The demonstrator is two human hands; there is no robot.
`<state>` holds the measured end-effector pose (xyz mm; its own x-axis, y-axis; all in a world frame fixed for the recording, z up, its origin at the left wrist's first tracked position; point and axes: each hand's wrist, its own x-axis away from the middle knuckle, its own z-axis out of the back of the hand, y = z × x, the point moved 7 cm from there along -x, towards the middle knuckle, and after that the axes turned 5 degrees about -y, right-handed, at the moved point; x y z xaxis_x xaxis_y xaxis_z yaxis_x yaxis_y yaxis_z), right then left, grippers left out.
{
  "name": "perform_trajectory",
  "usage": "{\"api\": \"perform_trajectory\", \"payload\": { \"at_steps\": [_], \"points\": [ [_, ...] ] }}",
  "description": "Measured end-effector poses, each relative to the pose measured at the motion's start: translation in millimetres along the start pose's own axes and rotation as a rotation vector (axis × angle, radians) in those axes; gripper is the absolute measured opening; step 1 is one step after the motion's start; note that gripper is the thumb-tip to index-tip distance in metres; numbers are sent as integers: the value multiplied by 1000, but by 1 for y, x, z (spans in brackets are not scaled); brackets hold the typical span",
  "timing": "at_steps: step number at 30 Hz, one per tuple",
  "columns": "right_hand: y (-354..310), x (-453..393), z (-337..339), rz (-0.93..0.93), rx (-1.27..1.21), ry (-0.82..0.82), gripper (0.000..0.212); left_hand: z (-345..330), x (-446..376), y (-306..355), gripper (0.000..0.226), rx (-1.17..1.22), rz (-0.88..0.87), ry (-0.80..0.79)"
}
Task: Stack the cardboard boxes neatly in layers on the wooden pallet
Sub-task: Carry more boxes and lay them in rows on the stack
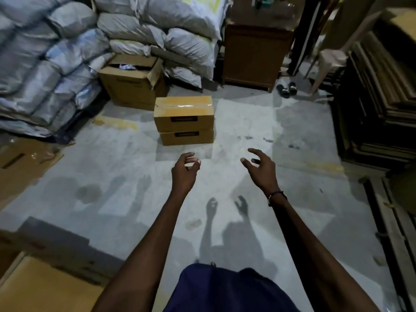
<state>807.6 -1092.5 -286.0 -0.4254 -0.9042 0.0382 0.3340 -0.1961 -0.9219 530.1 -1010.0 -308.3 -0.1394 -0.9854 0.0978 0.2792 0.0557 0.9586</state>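
On the grey floor, grey sacks are piled at the far left. Two sealed cardboard boxes are stacked one on the other in the middle, well apart from both hands. Left hand and right hand are held out empty, fingers loosely curled.

Bare grey concrete floor lies open btwn both empty hands and the two stacked tan taped cardboard boxes, w/ clear room either side. Behind stack: open-flapped brown cardboard carton, piled grey-white sacks, dark wooden cabinet.
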Motion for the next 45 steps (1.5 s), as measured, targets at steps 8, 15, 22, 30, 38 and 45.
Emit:
{"api": "perform_trajectory", "payload": {
  "at_steps": [8, 15, 22, 30, 38, 45],
  "points": [
    [18, -133, -48, -32, 86, -44, 41, 8, -118, 2, 28, -29, 16, 63],
    [52, -256, -88, -66, 139, -141, 35, 0, -234, -9, 33, -70, 61, 88],
    [51, -419, -115, -100, 199, -183, 31, -8, -379, -6, 23, -92, 132, 112],
    [-14, -574, -165, 125, 228, -295, 28, -5, -509, 7, 34, -63, 135, 134],
    [-77, -722, -259, 331, 315, -483, 35, 22, -636, -13, 29, -56, 131, 203],
    [-85, -815, -319, 289, 532, -655, 49, 43, -717, -38, 36, -77, 244, 235]
  ]
}}
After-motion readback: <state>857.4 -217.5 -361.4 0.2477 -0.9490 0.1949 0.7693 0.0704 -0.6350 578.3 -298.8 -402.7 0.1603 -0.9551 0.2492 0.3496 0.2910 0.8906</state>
